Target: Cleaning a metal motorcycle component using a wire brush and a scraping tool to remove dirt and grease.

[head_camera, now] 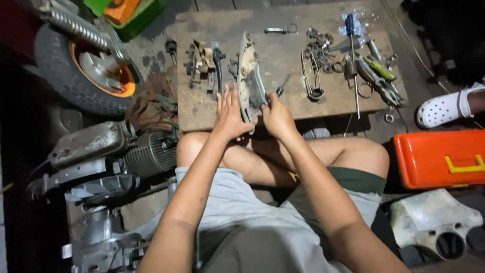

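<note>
Steadied by the flat, open left hand (230, 115), a curved metal brake shoe (250, 81) is kept on edge on the wooden board (202, 108); a small screwdriver (282, 86) is gripped against it by the right hand (278, 119).

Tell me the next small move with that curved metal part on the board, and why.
Probably press the left hand down flatter to steady the curved metal part, since it stands on edge on the wooden board. The right hand grips its near end beside a small screwdriver, so holding it steady should come before any tool work.
</note>
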